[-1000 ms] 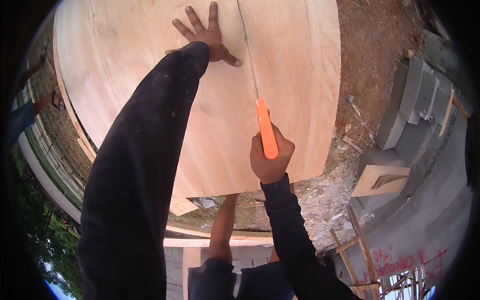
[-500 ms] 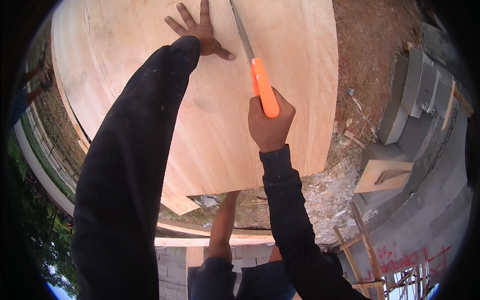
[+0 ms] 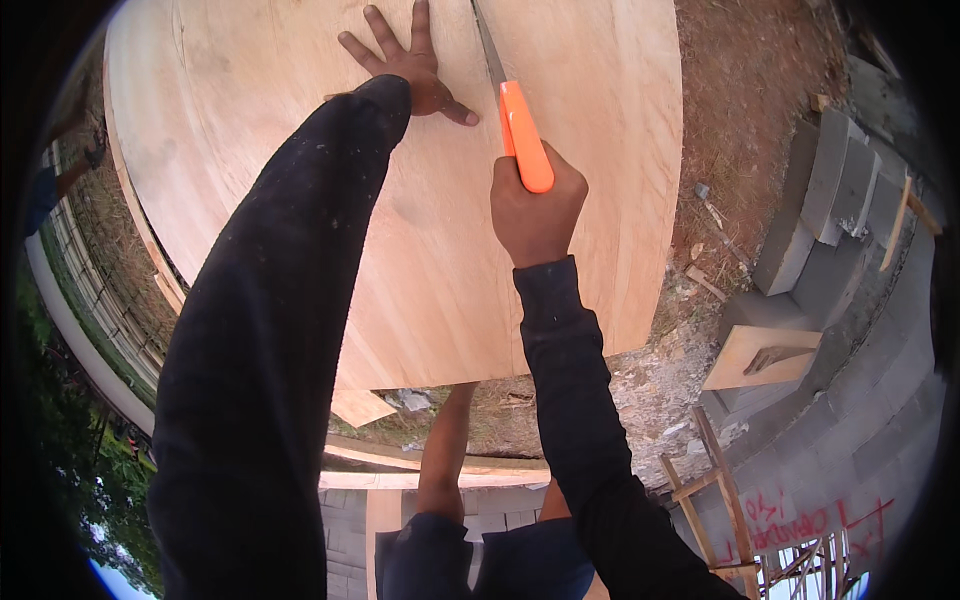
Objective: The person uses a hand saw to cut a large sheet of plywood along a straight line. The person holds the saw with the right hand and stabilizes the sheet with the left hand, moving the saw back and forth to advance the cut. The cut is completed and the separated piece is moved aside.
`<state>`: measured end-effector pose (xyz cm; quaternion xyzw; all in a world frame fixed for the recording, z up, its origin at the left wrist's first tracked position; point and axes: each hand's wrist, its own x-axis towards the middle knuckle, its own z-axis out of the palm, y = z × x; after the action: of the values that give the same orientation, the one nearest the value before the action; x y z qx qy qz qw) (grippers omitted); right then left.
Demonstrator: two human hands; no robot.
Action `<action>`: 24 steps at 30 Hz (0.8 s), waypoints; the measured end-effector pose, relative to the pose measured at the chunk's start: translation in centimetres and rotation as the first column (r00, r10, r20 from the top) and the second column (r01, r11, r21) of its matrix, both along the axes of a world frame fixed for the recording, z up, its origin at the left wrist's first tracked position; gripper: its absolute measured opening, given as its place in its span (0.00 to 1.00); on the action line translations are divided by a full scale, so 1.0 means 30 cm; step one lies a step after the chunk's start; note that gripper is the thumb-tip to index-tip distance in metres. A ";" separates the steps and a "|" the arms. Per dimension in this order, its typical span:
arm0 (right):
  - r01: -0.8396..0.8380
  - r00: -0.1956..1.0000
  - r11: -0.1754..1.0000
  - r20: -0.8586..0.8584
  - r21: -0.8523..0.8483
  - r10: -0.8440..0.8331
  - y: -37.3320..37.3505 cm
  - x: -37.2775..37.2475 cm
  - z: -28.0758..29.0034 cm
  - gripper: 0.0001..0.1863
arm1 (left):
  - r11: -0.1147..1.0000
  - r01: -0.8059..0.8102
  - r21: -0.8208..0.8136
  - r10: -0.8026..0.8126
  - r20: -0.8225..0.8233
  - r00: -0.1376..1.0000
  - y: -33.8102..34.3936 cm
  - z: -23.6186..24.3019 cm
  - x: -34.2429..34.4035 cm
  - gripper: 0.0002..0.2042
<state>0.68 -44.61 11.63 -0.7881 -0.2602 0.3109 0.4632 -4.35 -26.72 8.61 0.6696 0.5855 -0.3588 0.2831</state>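
Observation:
A large sheet of pale plywood (image 3: 250,120) fills the upper middle of the head view. My left hand (image 3: 410,80) presses on it with fingers spread, in a black sleeve. Just right of that hand a saw blade (image 3: 487,40) lies along a line running up the sheet. My right hand (image 3: 538,208) is closed on the saw's bright orange handle (image 3: 525,135). My bare legs in dark shorts (image 3: 425,550) show below the sheet's near edge.
At right are dirt ground (image 3: 730,120), grey blocks (image 3: 830,180), a small board with a tool on it (image 3: 760,358), a wooden frame (image 3: 710,480) and a block wall with red markings (image 3: 870,430). Another person's leg (image 3: 65,180) shows at the far left, beside railings.
My right hand and the saw have moved a good way up the sheet, toward the far edge. My left hand stays spread, shifted only slightly in the view.

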 end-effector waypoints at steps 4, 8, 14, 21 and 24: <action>-0.001 0.999 1.000 -0.035 -0.001 0.001 -0.062 -0.012 0.008 0.08 | 1.000 -0.009 -0.003 0.009 0.021 1.000 -0.015 0.006 0.007 0.80; -0.155 0.974 0.972 0.139 -0.174 0.180 -0.499 -0.081 0.265 0.20 | 1.000 -0.009 0.013 0.008 0.007 1.000 0.026 0.013 -0.030 0.80; -0.017 1.000 1.000 -0.020 0.010 0.017 0.022 0.012 -0.017 0.02 | 1.000 0.025 -0.003 -0.025 0.017 1.000 -0.007 -0.005 0.015 0.80; -0.160 0.976 0.972 0.121 -0.172 0.182 -0.549 -0.079 0.238 0.23 | 1.000 0.002 -0.007 -0.002 -0.006 1.000 0.005 0.007 -0.013 0.80; -0.186 0.975 0.967 0.090 -0.172 0.203 -0.576 -0.093 0.254 0.25 | 1.000 0.013 -0.026 -0.013 -0.027 1.000 -0.005 0.014 -0.009 0.80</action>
<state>-2.10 -61.88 19.25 -0.8094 -0.3345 0.3323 0.3500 -4.61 -26.88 9.04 0.6647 0.5802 -0.3772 0.2816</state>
